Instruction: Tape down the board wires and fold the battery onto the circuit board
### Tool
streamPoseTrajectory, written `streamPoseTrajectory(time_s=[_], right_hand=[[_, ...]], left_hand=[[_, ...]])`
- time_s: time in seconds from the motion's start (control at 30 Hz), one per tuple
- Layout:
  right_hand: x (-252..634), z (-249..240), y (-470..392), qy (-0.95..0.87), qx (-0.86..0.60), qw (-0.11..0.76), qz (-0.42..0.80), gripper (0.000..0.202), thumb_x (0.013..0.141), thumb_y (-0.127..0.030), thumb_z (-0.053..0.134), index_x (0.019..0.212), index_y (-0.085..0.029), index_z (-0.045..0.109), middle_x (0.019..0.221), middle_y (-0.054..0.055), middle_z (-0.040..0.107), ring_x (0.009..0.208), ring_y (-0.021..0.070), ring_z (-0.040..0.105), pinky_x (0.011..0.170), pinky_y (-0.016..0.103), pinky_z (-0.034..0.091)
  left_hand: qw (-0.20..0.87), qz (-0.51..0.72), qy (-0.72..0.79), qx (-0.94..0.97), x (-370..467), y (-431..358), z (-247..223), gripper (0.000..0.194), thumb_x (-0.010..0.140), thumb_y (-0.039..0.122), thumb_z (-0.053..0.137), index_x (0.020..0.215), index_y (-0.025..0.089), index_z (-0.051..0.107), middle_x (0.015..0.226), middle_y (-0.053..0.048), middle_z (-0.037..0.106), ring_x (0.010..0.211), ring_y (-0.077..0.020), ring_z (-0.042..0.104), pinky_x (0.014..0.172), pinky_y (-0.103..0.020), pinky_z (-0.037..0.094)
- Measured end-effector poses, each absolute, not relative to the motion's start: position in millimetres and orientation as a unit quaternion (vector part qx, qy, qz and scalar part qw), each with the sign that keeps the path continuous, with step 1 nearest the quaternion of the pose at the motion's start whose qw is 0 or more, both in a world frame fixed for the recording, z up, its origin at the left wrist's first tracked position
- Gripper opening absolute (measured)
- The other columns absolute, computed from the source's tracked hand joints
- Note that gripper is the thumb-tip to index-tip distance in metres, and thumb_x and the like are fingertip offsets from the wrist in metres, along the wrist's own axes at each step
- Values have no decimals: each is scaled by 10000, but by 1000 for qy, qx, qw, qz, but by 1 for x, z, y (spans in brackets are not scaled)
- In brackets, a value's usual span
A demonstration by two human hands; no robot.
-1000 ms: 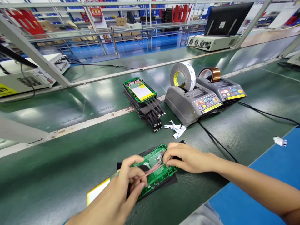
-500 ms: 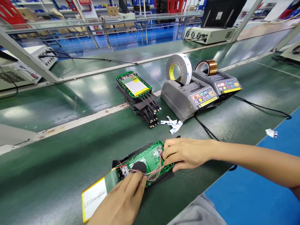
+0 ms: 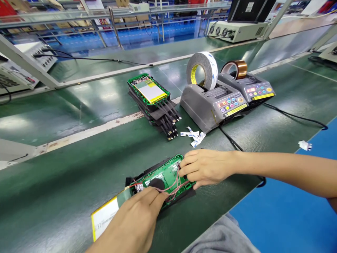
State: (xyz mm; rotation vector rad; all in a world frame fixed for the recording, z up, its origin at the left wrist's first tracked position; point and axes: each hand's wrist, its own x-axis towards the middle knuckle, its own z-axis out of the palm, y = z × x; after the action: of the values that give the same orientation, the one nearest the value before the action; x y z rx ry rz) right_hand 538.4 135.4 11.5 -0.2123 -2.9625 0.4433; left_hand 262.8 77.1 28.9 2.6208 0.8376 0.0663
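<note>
Left hand (image 3: 137, 219) flat and fingers extended, gripping nothing, fingertips pressed on the black round pad and thin pink wires at the near-left part of the green circuit board (image 3: 168, 175). Right hand (image 3: 204, 167) loosely curled, fingers bent down onto the board's right end, pinning it rather than enclosing it. Board lying flat on the table (image 3: 65, 182) directly between the two hands, seated in a black backing sheet. Just left of the left hand, touching the board's left end, a flat silver pack with yellow edge (image 3: 105, 218); print on it too small to read. Beyond the right hand, a scatter of small white tape strips (image 3: 193, 136) on the table. Further out from the left hand, a stack of similar green-framed boards (image 3: 151, 96) with black flat cables fanning toward the hands; yellow label on the top one, writing illegible. Past the right hand, two grey tape dispensers side by side: the nearer one (image 3: 210, 105) carrying a large white tape roll (image 3: 202, 69) with yellow inner label, red digits on its display not clearly readable, coloured buttons beside; the farther one (image 3: 252, 89) carrying an amber tape roll (image 3: 235, 68). Black cable (image 3: 292, 116) trailing away to the right of the right hand.
</note>
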Motion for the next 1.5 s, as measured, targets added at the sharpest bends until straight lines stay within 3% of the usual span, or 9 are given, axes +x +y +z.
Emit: streamPoseTrajectory(time_s=[0.13, 0.3, 0.43, 0.57, 0.73, 0.83, 1.0, 1.2, 1.5], right_hand=[[533, 20, 142, -987, -56, 19, 152, 271, 976, -371, 446, 940, -159, 611, 1221, 15, 584, 1103, 190, 481, 858, 348, 390], [526, 29, 142, -989, -66, -16, 133, 230, 916, -372, 532, 925, -174, 649, 1348, 89, 479, 1123, 222, 495, 829, 368, 406], [527, 32, 136, -988, -95, -17, 120, 218, 891, -359, 572, 926, -161, 658, 1493, 126, 299, 1281, 274, 397, 992, 423, 344], [527, 34, 128, -983, -139, -26, 117, 209, 888, -341, 581, 884, -147, 659, 1515, 167, 237, 1367, 296, 293, 1064, 462, 265], [524, 37, 127, -981, -149, -47, 115, 199, 866, -357, 611, 950, -185, 667, 1447, 147, 361, 1349, 279, 324, 1038, 465, 294], [521, 41, 130, -981, -144, -62, 118, 211, 842, -375, 640, 952, -196, 667, 1411, 142, 398, 1330, 268, 345, 1026, 456, 307], [518, 42, 135, -982, -124, -66, 123, 184, 852, -357, 604, 931, -199, 656, 1395, 107, 422, 1311, 268, 352, 1015, 456, 313], [528, 19, 126, -983, -115, 42, 140, 262, 948, -317, 435, 818, -164, 604, 1393, 76, 457, 1304, 218, 380, 1089, 434, 248], [539, 4, 110, -954, -218, 125, 161, 257, 930, -370, 515, 842, -152, 618, 1304, 99, 513, 1266, 224, 412, 1079, 424, 289]], left_hand=[[193, 58, 327, 923, 262, 71, 23, 199, 909, 212, 481, 1087, 230, 567, 939, -14, 634, 846, -185, 648, 735, -366, 582], [131, 140, 331, 924, 252, 60, 8, 483, 973, 279, 409, 1402, 76, 319, 984, -89, 653, 874, -167, 649, 736, -287, 571], [82, 172, 322, 927, 252, 57, 5, 313, 970, 266, 411, 1220, 79, 447, 1000, -111, 653, 920, -197, 653, 746, -321, 581], [104, 142, 323, 930, 262, 61, 14, 189, 938, 189, 403, 1075, 134, 520, 858, -69, 625, 779, -223, 644, 666, -420, 588], [188, 109, 334, 917, 266, 67, 22, 185, 887, 134, 417, 801, 167, 578, 730, -35, 552, 669, -208, 605, 577, -419, 572], [204, 118, 335, 912, 263, 69, 20, 205, 883, 144, 424, 838, 171, 622, 800, -57, 562, 681, -198, 607, 551, -395, 571], [99, 177, 314, 927, 260, 71, 12, 227, 884, 190, 459, 925, 160, 680, 1290, -173, 498, 1161, -314, 551, 837, -511, 554], [95, 153, 309, 934, 255, 75, 5, 247, 910, 317, 489, 892, 229, 720, 1296, -104, 552, 1202, -260, 539, 929, -447, 518], [99, 126, 284, 945, 253, 81, 7, 237, 899, 295, 508, 969, 266, 733, 1242, -112, 589, 1120, -288, 594, 835, -462, 556]])
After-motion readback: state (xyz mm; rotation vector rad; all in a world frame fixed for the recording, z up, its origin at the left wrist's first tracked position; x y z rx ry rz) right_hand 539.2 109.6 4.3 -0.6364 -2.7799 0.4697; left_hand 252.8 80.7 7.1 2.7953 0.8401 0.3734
